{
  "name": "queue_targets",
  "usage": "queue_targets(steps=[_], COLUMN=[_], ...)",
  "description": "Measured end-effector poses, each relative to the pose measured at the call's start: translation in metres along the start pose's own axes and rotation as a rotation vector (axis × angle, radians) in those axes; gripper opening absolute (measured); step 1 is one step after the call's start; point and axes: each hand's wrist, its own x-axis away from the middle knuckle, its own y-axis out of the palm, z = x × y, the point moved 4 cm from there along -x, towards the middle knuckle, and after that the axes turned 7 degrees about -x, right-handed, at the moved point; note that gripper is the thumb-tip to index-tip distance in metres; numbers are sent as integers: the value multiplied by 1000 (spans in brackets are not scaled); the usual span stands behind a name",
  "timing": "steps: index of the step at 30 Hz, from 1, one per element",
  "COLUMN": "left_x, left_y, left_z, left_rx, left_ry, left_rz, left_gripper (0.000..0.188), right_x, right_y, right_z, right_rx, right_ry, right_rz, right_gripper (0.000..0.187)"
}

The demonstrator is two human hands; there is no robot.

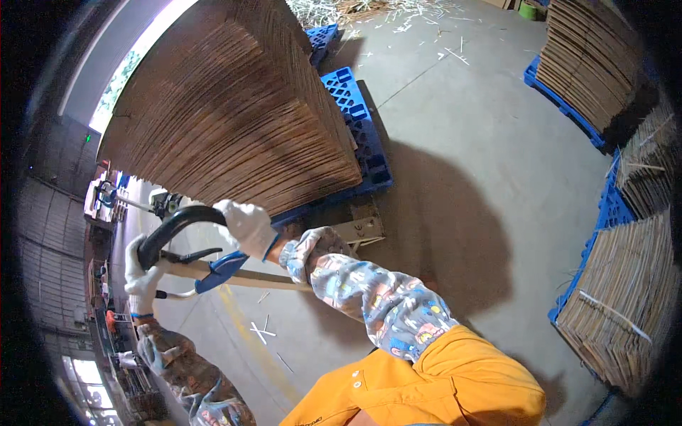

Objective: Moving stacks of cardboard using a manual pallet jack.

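A black loop handle of a pallet jack is held between my two white-gloved hands. My left hand wraps around its lower left side. My right hand is closed on its upper right end. Below the loop sit a black lever and a blue piece on the handle's shaft. The jack's pale base shows at the near edge of a blue plastic pallet. On that pallet stands a tall, fanned stack of brown cardboard sheets. Patterned sleeves cover both my forearms.
At the right, more cardboard stacks stand on blue pallets, some strapped. White scraps lie on the grey floor, with a heap at the far side. Machinery and shelving line the left.
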Motion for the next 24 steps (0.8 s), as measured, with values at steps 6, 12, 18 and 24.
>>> queue_targets(steps=[6, 12, 18, 24], left_x=[-4, 2, -2, -5], left_y=[15, 23, 30, 39], left_z=[4, -15, 22, 30], left_rx=[37, -86, -412, -548], left_ry=[-224, -164, 35, 178], left_rz=[1, 288, 372, 595], left_gripper=[40, 49, 38, 22], right_x=[-1, -9, -5, 1], right_y=[3, -3, -1, 13], right_z=[12, 12, 5, 11], right_rx=[-211, -342, -390, -369], right_ry=[85, 134, 173, 74], right_rz=[-163, -219, -180, -152], right_gripper=[23, 26, 18, 22])
